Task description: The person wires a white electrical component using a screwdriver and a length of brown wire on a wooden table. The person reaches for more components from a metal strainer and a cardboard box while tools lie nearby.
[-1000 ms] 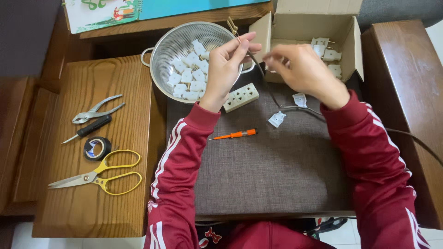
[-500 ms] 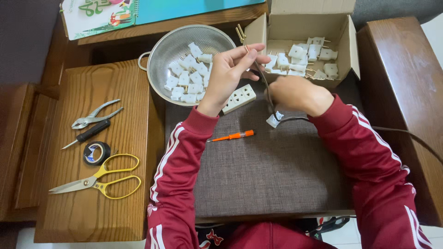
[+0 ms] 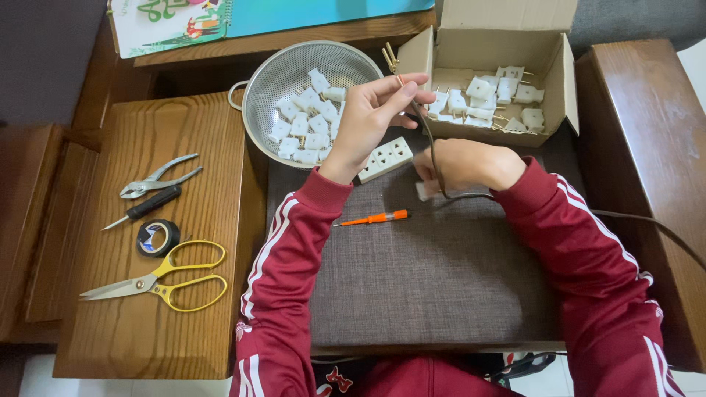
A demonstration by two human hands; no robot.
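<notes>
The right hand (image 3: 463, 165) has dropped onto the grey mat (image 3: 441, 272), apparently closed on a white plug (image 3: 423, 192). At its eleven o'clock, the left hand (image 3: 371, 117) pinches the brown cable (image 3: 430, 151) upright, bare end uppermost.

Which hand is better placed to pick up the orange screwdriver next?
Probably the left hand: it pinches only the cable end. The right hand holds a white piece on the mat above the orange screwdriver.

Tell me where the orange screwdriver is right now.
In the head view, the orange screwdriver lies on the grey mat, between the two red sleeves, just below the white socket block and left of the right hand.
</notes>
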